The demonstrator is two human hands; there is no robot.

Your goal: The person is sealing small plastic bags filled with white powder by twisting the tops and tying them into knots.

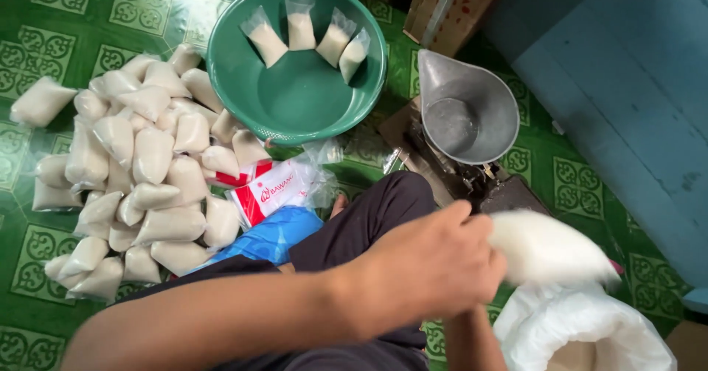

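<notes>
Gripping a filled white bag (blurred), left hand closes round it.

Left hand clutching filled white bag, green basin, bag pile

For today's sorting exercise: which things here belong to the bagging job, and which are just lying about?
In the job: left hand; filled bag; metal scoop; white sack; green basin; pile of bags.
Lying about: cardboard box; blue cloth.
</notes>
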